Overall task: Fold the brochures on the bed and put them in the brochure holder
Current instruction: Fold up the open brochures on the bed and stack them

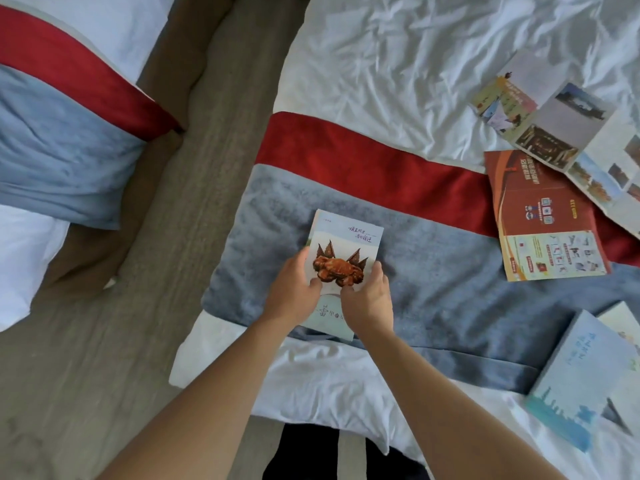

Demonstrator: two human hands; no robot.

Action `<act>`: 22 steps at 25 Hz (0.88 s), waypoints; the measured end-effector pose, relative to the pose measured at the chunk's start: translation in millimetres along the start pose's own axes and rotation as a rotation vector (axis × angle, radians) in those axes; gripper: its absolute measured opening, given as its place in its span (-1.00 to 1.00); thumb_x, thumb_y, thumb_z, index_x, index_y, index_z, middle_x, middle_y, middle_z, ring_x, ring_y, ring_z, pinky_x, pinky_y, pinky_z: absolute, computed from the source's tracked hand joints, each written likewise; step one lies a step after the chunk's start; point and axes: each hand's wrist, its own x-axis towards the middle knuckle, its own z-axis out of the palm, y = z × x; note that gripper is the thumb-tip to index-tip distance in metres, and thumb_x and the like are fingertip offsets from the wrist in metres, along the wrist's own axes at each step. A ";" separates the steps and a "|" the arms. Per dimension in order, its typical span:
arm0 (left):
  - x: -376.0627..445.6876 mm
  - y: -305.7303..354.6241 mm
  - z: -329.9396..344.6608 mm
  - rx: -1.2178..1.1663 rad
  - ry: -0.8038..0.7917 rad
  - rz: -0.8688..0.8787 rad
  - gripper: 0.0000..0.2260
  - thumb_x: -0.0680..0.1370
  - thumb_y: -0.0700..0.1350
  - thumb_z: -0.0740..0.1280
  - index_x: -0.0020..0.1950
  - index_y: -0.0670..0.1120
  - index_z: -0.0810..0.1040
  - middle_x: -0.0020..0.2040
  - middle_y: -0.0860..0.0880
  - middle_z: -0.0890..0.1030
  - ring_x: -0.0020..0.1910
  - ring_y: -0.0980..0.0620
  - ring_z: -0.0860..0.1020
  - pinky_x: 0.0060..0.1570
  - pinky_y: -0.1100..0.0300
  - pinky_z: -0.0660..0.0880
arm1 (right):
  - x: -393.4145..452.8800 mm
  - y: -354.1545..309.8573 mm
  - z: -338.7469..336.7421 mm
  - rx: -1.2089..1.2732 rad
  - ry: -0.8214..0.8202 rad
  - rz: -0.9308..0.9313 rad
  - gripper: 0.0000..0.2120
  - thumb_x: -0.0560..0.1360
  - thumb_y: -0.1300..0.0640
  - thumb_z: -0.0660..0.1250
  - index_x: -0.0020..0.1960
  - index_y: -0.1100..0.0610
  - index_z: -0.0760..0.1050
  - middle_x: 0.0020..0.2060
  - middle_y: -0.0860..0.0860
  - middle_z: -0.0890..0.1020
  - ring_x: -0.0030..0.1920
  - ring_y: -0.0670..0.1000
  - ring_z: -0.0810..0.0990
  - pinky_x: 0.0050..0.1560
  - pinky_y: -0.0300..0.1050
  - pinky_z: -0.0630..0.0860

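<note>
Fingers [313, 282] of both hands pinch the folded brochure [341, 258] at mid-frame, over the bed [433, 271]. No holder shows; a loose grip could let it spring open.

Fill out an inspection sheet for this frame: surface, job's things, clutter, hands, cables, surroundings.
Surface: bed, rumpled white sheet, red-and-grey runner.
Job's things: crab brochure folded, on the runner; red brochure and photo brochure lie unfolded; blue brochure at lower right. Brochure holder not seen.
Clutter: nothing seen.
Hands: left hand and right hand both grip the crab brochure.
Cables: nothing seen.
Surroundings: second bed across a floor gap.
</note>
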 end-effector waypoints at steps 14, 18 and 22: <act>21.3 -13.8 5.7 0.584 -0.072 0.194 -0.39 0.55 -0.10 0.34 0.55 -0.04 0.17 0.58 -0.11 0.07 0.51 -0.15 0.16 0.24 -0.05 0.43 | -3.9 4.5 20.3 -0.259 -0.043 -0.249 -0.19 0.47 0.27 0.21 0.61 0.02 -0.10 0.59 0.11 -0.02 0.55 0.18 0.03 0.48 0.12 0.20; 27.5 -17.8 11.4 0.723 -0.186 0.349 -0.28 0.51 -0.18 0.40 0.57 0.04 0.11 0.62 -0.05 -0.04 0.59 -0.09 -0.03 0.38 0.00 0.36 | 8.0 16.1 23.7 -0.675 -0.078 -0.470 -0.19 0.50 0.14 0.26 0.62 0.05 -0.12 0.61 0.06 -0.15 0.59 0.15 -0.18 0.53 0.14 0.06; 32.9 -28.2 14.4 0.838 -0.219 0.403 -0.20 0.53 -0.09 0.43 0.61 0.08 0.00 0.63 -0.04 -0.08 0.60 -0.07 -0.08 0.45 0.06 0.23 | 24.0 22.4 24.5 -0.831 -0.138 -0.441 -0.17 0.53 0.06 0.28 0.62 0.12 -0.15 0.61 0.06 -0.18 0.59 0.13 -0.20 0.54 0.20 0.00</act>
